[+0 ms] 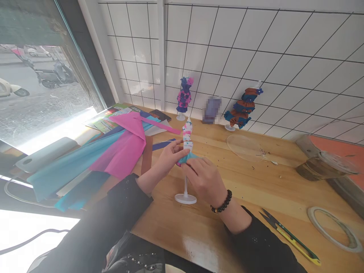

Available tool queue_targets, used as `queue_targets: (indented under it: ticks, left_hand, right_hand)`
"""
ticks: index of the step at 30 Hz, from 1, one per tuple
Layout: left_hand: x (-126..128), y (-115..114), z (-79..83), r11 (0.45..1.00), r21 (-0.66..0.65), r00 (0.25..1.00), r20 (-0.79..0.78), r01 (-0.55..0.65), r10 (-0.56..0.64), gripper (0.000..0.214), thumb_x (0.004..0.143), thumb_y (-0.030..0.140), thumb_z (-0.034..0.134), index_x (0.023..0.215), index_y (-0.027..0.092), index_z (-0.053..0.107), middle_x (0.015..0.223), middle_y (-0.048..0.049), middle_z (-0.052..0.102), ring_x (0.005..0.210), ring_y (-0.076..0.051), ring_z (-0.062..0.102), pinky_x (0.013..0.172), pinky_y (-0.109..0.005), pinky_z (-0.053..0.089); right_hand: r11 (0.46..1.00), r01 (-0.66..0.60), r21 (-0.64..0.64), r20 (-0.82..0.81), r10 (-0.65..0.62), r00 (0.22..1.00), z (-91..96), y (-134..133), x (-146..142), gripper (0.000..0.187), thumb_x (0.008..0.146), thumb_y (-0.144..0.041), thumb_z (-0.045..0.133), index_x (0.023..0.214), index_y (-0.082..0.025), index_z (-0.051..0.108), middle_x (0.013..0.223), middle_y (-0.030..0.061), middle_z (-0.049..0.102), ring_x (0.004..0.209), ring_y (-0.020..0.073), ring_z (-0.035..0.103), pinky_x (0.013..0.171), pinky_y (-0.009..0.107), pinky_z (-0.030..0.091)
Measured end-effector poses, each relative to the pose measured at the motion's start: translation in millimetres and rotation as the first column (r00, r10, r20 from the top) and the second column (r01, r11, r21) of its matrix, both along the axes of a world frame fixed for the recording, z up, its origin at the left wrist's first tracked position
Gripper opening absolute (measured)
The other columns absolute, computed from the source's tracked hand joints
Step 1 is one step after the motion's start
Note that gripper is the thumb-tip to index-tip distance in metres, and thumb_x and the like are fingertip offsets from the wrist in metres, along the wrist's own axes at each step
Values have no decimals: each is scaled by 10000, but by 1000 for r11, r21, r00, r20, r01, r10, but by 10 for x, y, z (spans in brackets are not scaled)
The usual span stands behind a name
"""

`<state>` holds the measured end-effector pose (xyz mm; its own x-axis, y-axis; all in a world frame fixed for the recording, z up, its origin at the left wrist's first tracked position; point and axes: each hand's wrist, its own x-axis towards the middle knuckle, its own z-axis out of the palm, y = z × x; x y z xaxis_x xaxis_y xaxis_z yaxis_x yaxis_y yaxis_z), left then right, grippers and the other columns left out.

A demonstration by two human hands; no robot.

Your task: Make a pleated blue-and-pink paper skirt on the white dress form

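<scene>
In front of me a miniature dress form [187, 137], white with pink and blue patches on its upper part, stands upright on a round white base [185, 199]. Light blue crepe paper [191, 156] is gathered around its lower part, with a bit of pink below. From the left, my left hand [174, 154] is closed on the paper, thumb in front. My right hand [205, 177], a black bead bracelet on its wrist, pinches the same paper from the right. The fingertips partly cover the paper, and the far side of the form is hidden.
Pink paper [126, 149] and blue paper [71, 163] lie heaped at left. Two dressed forms, purple-pink [184, 96] and brown-blue [243, 108], stand by the tiled wall. At right are thread snips [290, 237], a tape roll [313, 222] and a plastic cup [315, 168].
</scene>
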<state>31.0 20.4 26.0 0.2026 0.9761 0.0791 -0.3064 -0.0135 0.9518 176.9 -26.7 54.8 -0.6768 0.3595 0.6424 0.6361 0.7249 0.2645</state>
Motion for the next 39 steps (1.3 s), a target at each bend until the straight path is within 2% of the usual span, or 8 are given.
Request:
queue_targets:
  ticks: [6,10,15,17,20,22,24,39]
  left_hand:
    - [-17,6,9,1000,-12,999,52,11,-10,546,701,317,705,1189,144,530,956,-82,654,754,-130,584,632,-216,431]
    - [-51,-7,62,996,58,995,67,73,-76,434,745,324,662,1141,164,591,949,-67,661,747,-130,583,651,-218,435]
    - [-77,-31,112,977,121,979,87,174,-185,436,756,325,649,1162,173,597,1045,-84,657,825,-177,606,708,-261,451]
    - [-78,-34,115,972,142,977,72,187,-199,442,745,328,661,1154,170,607,1064,-89,656,880,-203,608,735,-273,450]
    - [-78,-35,113,967,168,979,39,190,-199,443,739,325,665,1150,167,612,1054,-87,661,905,-211,604,747,-276,449]
    - [-80,-34,110,963,191,980,18,190,-197,452,744,315,661,1168,169,600,1049,-83,661,894,-199,599,731,-265,447]
    - [-84,-33,102,957,213,979,-3,198,-202,468,748,308,658,1191,176,583,1054,-79,657,886,-190,592,711,-253,443]
    - [-73,-71,181,918,270,956,-126,290,-265,442,759,353,642,1160,177,588,1030,-78,611,939,-200,543,788,-273,428]
  right_hand:
    - [997,-25,-67,2,25,1000,-40,2,-13,209,889,-128,442,952,-124,641,755,74,624,708,161,556,646,317,382]
    - [979,-121,-161,-207,87,975,32,-5,70,182,869,-179,482,1002,-138,598,783,69,660,727,160,588,630,296,415]
    - [944,-39,-328,-462,-125,878,191,35,199,124,871,-221,481,896,-170,591,779,59,650,721,160,573,669,303,432]
    - [875,-28,-483,-458,-225,860,236,63,229,162,875,-290,485,877,-176,600,847,68,653,806,179,574,725,322,435]
    - [672,-75,-737,-391,-333,858,267,85,244,242,869,-392,486,861,-188,615,817,41,653,733,157,562,649,292,436]
    - [555,-114,-824,-362,-360,860,267,83,236,258,849,-422,507,847,-188,616,776,21,646,679,137,543,598,267,421]
    - [514,-134,-847,-363,-375,853,258,75,217,261,831,-429,529,827,-182,612,746,10,633,658,126,526,575,252,404]
    - [571,-89,-816,-384,-421,822,206,40,131,270,836,-379,503,729,-171,637,640,-3,603,544,106,461,512,237,339]
